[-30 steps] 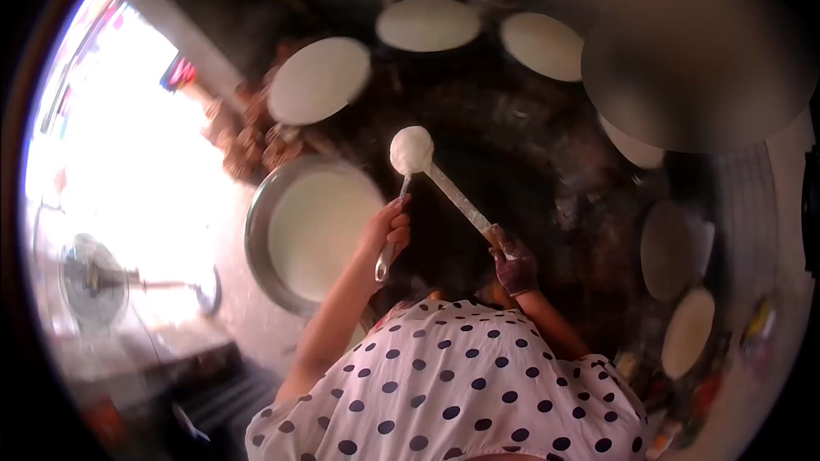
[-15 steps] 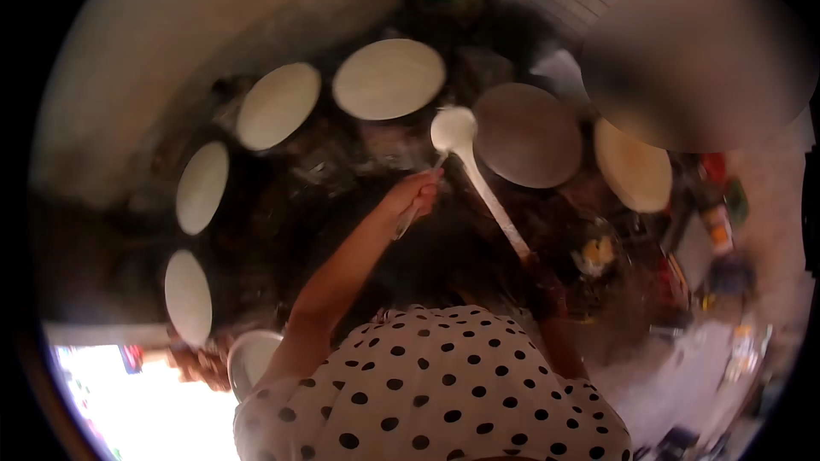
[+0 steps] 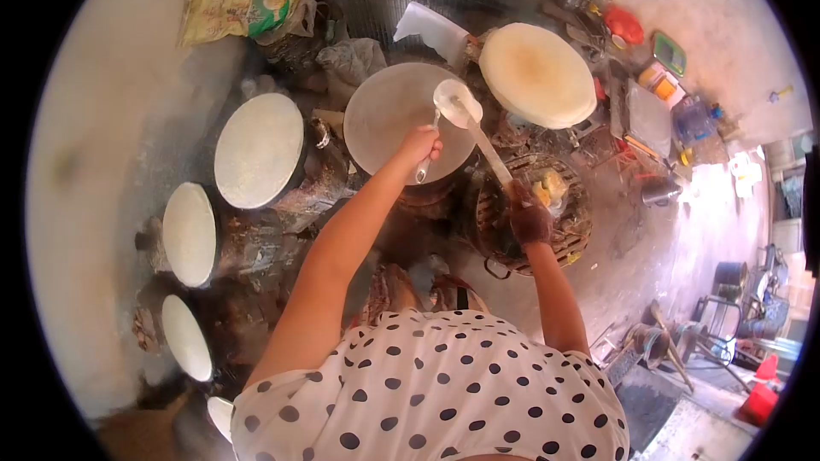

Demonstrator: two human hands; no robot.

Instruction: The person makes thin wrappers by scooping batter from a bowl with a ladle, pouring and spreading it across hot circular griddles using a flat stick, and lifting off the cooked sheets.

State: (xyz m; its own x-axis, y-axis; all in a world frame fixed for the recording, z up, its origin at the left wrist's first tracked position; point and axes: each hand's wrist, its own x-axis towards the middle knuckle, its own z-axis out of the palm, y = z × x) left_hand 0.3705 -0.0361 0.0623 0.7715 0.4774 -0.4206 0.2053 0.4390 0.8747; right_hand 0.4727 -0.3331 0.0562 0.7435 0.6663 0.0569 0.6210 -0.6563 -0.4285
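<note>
My left hand (image 3: 420, 145) is closed round the metal handle of a ladle (image 3: 448, 96), whose bowl is over the right part of a bare grey round griddle (image 3: 384, 119). In my right hand (image 3: 530, 218), which wears a dark glove, is a long flat wooden stick (image 3: 490, 152); its white-coated far end lies over the ladle's bowl. How much batter the bowl holds I cannot tell. Right of the griddle sits a pale round pancake (image 3: 536, 75) with a browned middle.
White rounds on griddles (image 3: 259, 150) curve down the left side. A round grate (image 3: 500, 222) stands beside my right hand. At the top left lies a yellow and green bag (image 3: 226, 8). Bottles and a red bag (image 3: 624, 24) are at the upper right.
The view has swung right, away from the large batter basin and past the row of griddles. Both hands still hold the ladle and stick, which are now over the bare griddle.
</note>
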